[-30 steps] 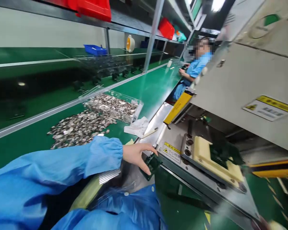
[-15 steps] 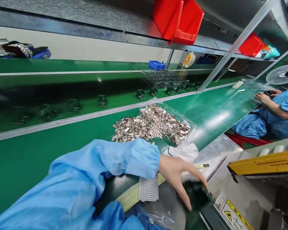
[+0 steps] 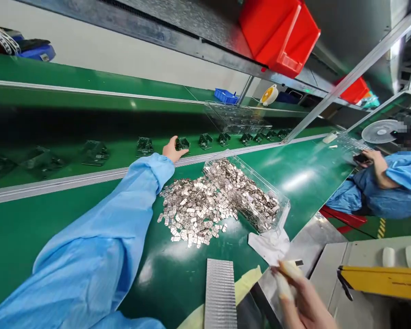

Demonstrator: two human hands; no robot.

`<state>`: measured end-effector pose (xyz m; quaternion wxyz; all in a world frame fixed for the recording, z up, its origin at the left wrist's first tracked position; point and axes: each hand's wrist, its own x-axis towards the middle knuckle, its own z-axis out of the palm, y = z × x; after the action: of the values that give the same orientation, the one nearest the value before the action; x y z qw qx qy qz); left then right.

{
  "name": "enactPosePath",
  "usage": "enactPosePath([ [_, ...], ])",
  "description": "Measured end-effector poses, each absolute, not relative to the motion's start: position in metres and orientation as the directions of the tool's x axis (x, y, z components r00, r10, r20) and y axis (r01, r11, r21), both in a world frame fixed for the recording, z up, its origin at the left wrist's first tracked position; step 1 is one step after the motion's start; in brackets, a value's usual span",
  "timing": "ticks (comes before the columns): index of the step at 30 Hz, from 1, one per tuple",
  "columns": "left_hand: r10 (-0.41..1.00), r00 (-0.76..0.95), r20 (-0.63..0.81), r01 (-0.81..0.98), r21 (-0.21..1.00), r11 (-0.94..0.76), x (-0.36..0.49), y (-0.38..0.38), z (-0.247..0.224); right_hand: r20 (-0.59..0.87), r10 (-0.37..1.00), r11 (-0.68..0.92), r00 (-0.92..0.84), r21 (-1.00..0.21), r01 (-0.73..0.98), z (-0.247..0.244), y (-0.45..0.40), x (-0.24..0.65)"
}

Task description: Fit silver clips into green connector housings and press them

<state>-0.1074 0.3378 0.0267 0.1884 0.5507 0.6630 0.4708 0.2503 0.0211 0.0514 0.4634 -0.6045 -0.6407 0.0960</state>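
My left hand (image 3: 171, 151) reaches to the strip behind the bench's metal rail, thumb and fingers around a small green circuit board assembly (image 3: 182, 145). Similar boards stand in a row on both sides of it, one (image 3: 144, 146) to its left and another (image 3: 205, 141) to its right. At the lower right is my right hand (image 3: 303, 297), blurred, with pale coverings on its fingertips; whether it holds anything is unclear. Small metal pieces (image 3: 195, 205) lie heaped on the green bench beside a clear tray (image 3: 284, 214) full of them. A ridged silver strip (image 3: 221, 292) lies nearer me.
A white cloth (image 3: 269, 244) lies by the tray's near corner. Over the bench hangs a shelf with a red bin (image 3: 277, 36). A slanted metal post (image 3: 329, 98) and a yellow machine bar (image 3: 380, 281) stand right. Another person (image 3: 390, 183) sits at far right.
My left hand has moved from the lower right up to the row, where a board now stands in a former gap. My right hand has come into view, and the view has shifted.
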Motion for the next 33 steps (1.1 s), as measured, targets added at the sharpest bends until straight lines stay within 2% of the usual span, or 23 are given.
enactPosePath([
  [2,0.897,-0.318,0.305,0.538,0.838,-0.094,-0.107,0.326,0.019,0.413,0.908,0.334,-0.069,-0.614,0.715,0.053,0.065,0.223],
  [3,0.892,-0.31,0.33,0.533,0.837,-0.124,-0.11,0.315,0.016,0.364,0.924,0.329,-0.115,-0.605,0.725,0.053,0.089,0.208],
  [6,0.839,-0.301,0.454,0.578,0.786,-0.218,-0.136,0.274,0.008,0.216,0.96,0.265,-0.178,-0.499,0.825,0.048,0.157,0.162],
  [9,0.725,-0.402,0.559,0.682,0.712,-0.17,-0.179,0.24,0.001,0.141,0.974,0.223,-0.178,-0.45,0.865,0.036,0.203,0.129],
  [11,0.712,-0.471,0.521,0.703,0.71,-0.055,-0.207,0.232,-0.003,0.107,0.979,0.203,-0.174,-0.442,0.874,0.028,0.219,0.117],
  [13,0.786,-0.47,0.402,0.702,0.709,0.057,-0.228,0.235,-0.004,0.078,0.982,0.188,-0.171,-0.442,0.877,0.022,0.226,0.113],
  [17,0.921,-0.358,0.151,0.709,0.686,0.163,-0.25,0.26,-0.001,0.047,0.987,0.159,-0.156,-0.485,0.86,0.018,0.227,0.117],
  [23,0.978,-0.191,0.087,0.766,0.636,0.092,-0.257,0.291,-0.002,0.056,0.988,0.145,-0.143,-0.658,0.739,0.026,0.212,0.129],
  [26,0.981,-0.157,0.116,0.8,0.597,0.057,-0.256,0.294,-0.001,0.076,0.985,0.156,-0.152,-0.756,0.635,0.037,0.188,0.136],
  [28,0.97,-0.156,0.188,0.796,0.605,0.011,-0.253,0.291,0.001,0.101,0.985,0.161,-0.136,-0.809,0.565,0.045,0.165,0.142],
  [30,0.938,-0.219,0.268,0.709,0.704,-0.035,-0.246,0.284,0.004,0.134,0.983,0.18,-0.126,-0.833,0.523,0.054,0.14,0.149],
  [33,0.892,-0.327,0.314,0.521,0.847,-0.107,-0.218,0.265,0.012,0.179,0.974,0.227,-0.141,-0.818,0.528,0.062,0.1,0.162],
])
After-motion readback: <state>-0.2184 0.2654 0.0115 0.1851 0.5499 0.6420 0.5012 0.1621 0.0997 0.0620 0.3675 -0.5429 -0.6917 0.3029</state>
